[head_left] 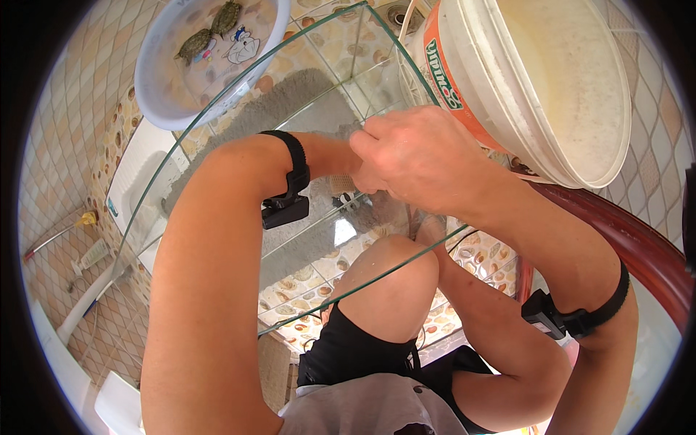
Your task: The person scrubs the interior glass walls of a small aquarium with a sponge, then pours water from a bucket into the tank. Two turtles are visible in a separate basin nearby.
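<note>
Both my hands meet above a glass tank [366,290], inside the outline of its green-edged rim. My right hand [428,159] is closed, its fingers curled toward the left hand; whatever lies within them is hidden. Most of my left hand [337,154] disappears behind the right one, so its fingers do not show. Through the glass, a grey rough-edged patch [290,109] and a small black-and-white item [344,199] beneath the hands are visible. Each of my forearms wears a black strap with a small black device.
At upper left stands a pale blue basin [165,109] holding two turtles [194,45]. A large white bucket [500,94] with an orange label leans at upper right, near a dark red curved rail [616,225]. A floor drain [396,16] lies beyond the tank; my bent knees are close below it.
</note>
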`<state>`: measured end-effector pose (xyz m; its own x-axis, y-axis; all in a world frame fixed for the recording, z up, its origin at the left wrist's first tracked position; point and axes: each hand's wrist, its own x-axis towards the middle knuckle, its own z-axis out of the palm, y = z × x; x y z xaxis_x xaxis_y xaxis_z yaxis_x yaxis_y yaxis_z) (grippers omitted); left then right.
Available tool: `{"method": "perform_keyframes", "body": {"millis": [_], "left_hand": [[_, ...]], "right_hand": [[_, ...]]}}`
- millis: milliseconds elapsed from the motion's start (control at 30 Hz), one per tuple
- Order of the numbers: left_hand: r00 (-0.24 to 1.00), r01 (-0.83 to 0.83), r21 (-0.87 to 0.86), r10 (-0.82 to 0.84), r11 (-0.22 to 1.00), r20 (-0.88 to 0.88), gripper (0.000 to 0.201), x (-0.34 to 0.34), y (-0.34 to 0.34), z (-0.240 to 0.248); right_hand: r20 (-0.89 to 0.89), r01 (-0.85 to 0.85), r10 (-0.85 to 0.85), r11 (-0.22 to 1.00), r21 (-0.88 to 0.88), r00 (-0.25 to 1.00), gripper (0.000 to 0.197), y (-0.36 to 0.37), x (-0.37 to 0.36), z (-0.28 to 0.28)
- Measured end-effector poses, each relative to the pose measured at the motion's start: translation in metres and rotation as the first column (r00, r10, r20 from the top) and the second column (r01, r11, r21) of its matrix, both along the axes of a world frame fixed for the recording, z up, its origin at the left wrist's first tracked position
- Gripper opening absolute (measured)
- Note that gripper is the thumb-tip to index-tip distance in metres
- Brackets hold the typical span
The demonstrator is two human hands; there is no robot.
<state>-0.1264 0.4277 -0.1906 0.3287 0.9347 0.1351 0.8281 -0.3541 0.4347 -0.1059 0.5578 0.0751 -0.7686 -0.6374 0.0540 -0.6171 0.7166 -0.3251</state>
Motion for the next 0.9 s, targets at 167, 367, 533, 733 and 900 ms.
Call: {"method": "perform_keyframes", "body": {"millis": [167,367,533,733,900], "left_hand": [[1.000,0.005,0.002,-0.005,1.000,-0.007,0.020,0.0012,-0.0022,-0.0006],[1.000,0.017,0.012,-0.017,1.000,-0.001,0.020,0.0017,-0.0001,-0.0014],[1.000,0.027,0.011,-0.027,1.000,-0.010,0.020,0.0017,-0.0008,-0.0014],[1.000,0.028,0.022,-0.028,0.999,-0.004,0.020,0.0030,0.0010,-0.0051],[0.999,0.032,0.030,-0.031,0.999,-0.017,0.020,0.0010,0.0020,-0.0045]], "right_hand": [[-0.004,-0.001,0.001,1.000,-0.003,1.000,0.007,-0.0001,-0.0021,0.0015],[0.013,0.001,-0.001,1.000,0.000,1.000,0.007,0.0001,-0.0017,0.0014],[0.008,0.009,-0.009,1.000,-0.002,1.000,0.008,-0.0014,-0.0029,0.0026],[0.018,-0.015,0.015,0.999,0.030,1.000,0.007,0.0005,-0.0013,0.0016],[0.041,-0.018,0.017,0.999,0.038,0.999,0.010,0.0001,-0.0023,0.0015]]}}
